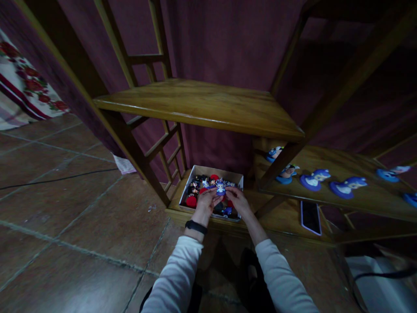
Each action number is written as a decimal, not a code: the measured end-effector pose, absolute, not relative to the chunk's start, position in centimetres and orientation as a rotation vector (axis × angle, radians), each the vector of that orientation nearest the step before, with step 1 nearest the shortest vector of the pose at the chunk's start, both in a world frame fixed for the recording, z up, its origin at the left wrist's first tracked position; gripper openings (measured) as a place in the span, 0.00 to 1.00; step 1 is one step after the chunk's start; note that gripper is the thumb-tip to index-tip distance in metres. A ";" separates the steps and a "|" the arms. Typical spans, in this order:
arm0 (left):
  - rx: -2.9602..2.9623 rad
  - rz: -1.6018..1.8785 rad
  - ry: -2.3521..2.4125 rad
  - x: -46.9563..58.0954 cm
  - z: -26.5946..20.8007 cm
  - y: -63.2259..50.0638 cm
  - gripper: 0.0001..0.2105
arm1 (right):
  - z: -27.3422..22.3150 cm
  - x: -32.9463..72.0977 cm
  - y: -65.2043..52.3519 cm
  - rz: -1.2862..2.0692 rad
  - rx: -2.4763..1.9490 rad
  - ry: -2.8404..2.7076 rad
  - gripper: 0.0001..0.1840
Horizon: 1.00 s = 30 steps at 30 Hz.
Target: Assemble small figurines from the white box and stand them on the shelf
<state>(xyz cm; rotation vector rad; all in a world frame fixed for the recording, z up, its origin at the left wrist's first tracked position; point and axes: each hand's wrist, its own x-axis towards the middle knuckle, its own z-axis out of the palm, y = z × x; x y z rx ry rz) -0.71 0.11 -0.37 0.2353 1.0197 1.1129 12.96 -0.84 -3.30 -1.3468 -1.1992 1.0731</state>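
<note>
Between both hands, above a shallow white box (215, 170), is a small purple-and-white figurine (220, 188) on a round purple base. My left hand (208, 201) grips it from the left, with a dark band on the wrist. From the right, the fingers of my right hand (237, 198) close on its other side. Under the hands, the box holds several more figurines, among them a dark one with a red base (191, 200) and a purple one (227, 211) near the front. My hands and wrists hide part of the box's contents.
The box stands on the low wooden shelf, beneath an upper wooden board (202, 102). Several figurines stand on the right-hand shelf, including a purple one (314, 179). A phone (310, 217) lies below them. Slanting wooden posts frame the shelves; a cable (61, 179) crosses the tiled floor.
</note>
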 end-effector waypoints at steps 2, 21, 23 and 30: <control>0.260 1.108 1.011 -0.7 -0.3 0.0 0.03 | -3.3 13.0 -0.8 1.059 -1.372 -1.172 0.13; 0.281 1.070 1.003 -0.7 -0.4 0.2 0.05 | -2.8 12.2 -1.2 1.234 -1.277 -0.928 0.15; 0.294 1.071 0.992 -0.7 -0.3 0.2 0.06 | -2.5 12.2 -1.3 1.247 -1.263 -0.912 0.16; 0.406 1.088 0.975 -0.3 0.1 -0.2 0.13 | -2.9 12.5 -0.9 1.207 -1.327 -0.919 0.15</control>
